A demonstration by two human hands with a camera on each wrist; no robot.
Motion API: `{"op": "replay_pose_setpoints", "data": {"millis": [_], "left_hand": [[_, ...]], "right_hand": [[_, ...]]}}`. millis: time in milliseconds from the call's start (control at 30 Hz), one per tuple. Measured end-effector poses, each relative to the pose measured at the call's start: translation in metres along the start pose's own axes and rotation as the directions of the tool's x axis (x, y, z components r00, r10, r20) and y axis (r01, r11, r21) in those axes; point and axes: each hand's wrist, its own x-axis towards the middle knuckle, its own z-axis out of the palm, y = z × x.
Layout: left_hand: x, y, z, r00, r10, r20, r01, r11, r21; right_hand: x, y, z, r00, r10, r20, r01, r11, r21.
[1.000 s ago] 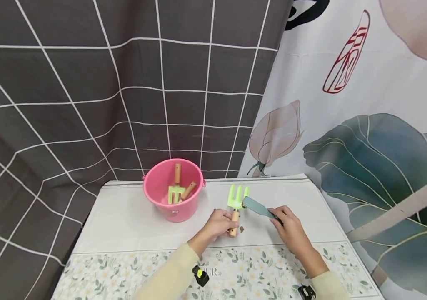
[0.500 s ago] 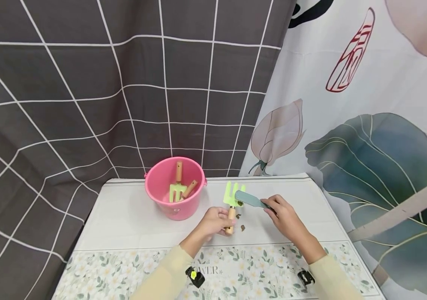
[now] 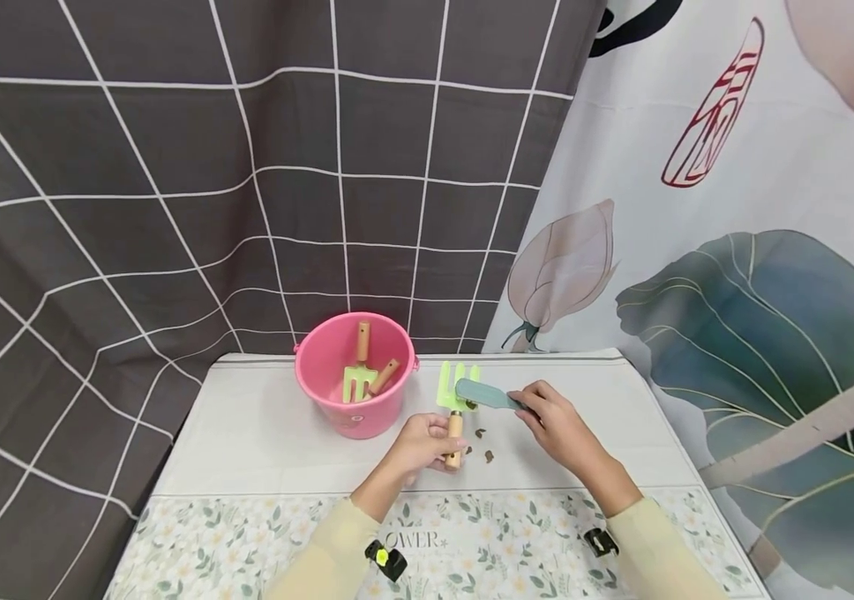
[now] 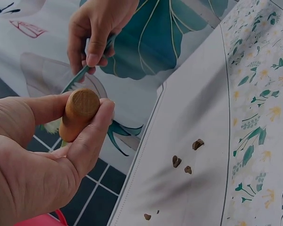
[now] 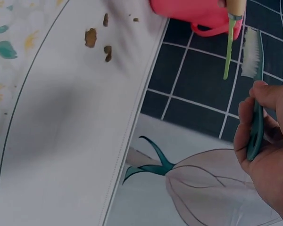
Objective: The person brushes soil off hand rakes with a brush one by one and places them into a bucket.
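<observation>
My left hand (image 3: 421, 448) grips the wooden handle of a small garden fork (image 3: 454, 432); its light green tines point away from me. In the left wrist view the round handle end (image 4: 85, 102) sits between thumb and fingers, raised over the table. My right hand (image 3: 560, 427) holds a teal brush (image 3: 488, 395) by its handle, and the brush head overlaps the tines in the head view. White bristles (image 5: 250, 52) face the fork in the right wrist view. A dark clump (image 3: 471, 405) shows at the base of the tines. Several brown crumbs (image 4: 198, 144) lie on the table below.
Left of the fork stands a pink bucket (image 3: 355, 422), with another green garden fork (image 3: 358, 385) and a wooden-handled tool (image 3: 384, 377) inside. A white cloth with a floral band (image 3: 501, 533) covers the table. Curtains (image 3: 382, 208) hang behind it.
Both hands have shifted a little left, toward the bucket, with the fork and brush. The brush head now lies farther over the tines. More brown crumbs have dropped onto the table.
</observation>
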Motion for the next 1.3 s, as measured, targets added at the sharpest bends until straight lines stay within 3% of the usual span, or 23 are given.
{"op": "replay_pose_setpoints", "data": {"millis": [433, 733, 1067, 1300], "left_hand": [[-0.005, -0.004, 0.0, 1.0, -0.008, 0.0, 0.008, 1.0, 0.023], [-0.005, -0.007, -0.001, 1.0, 0.019, -0.008, -0.019, 1.0, 0.009], [-0.006, -0.002, -0.002, 1.0, 0.025, -0.004, -0.025, 0.999, 0.028], [-0.009, 0.002, -0.001, 1.0, 0.028, -0.006, -0.028, 1.0, 0.0]], "right_hand": [[-0.004, -0.003, 0.001, 1.0, -0.003, 0.001, 0.003, 1.0, 0.015], [-0.002, 0.005, -0.009, 0.995, 0.064, -0.076, -0.064, 0.998, -0.003], [0.002, -0.008, 0.003, 0.998, 0.053, 0.033, -0.054, 0.998, 0.031], [0.003, -0.011, 0.01, 0.997, 0.063, 0.055, -0.065, 0.997, 0.036]]}}
